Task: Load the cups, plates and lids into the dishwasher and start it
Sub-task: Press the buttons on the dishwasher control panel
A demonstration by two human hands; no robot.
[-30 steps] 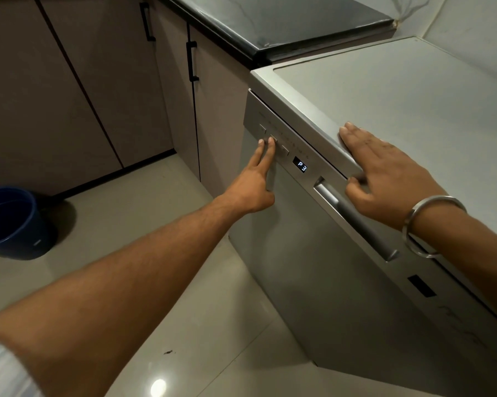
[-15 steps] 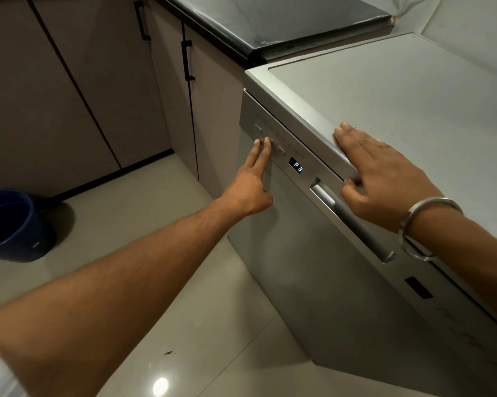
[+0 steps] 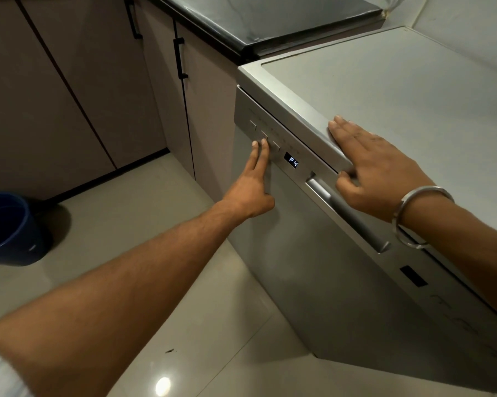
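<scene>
The silver dishwasher (image 3: 313,267) stands with its door closed, so cups, plates and lids are hidden. Its small display (image 3: 292,161) reads P4. My left hand (image 3: 251,184) reaches to the control panel with two straight fingers, their tips just below the middle button (image 3: 264,135). My right hand (image 3: 376,170) lies flat on the top front edge of the machine, thumb hanging over the edge above the door handle (image 3: 347,213). A metal bangle circles that wrist.
Brown cabinets with black handles (image 3: 181,58) run along the left and back. A dark countertop (image 3: 270,15) sits behind the dishwasher. A blue bucket (image 3: 9,227) stands on the pale tiled floor (image 3: 132,224) at the left.
The display has switched from P3 to P4. My left fingertips have slipped slightly down from the middle button. My right hand stays in place on the top edge.
</scene>
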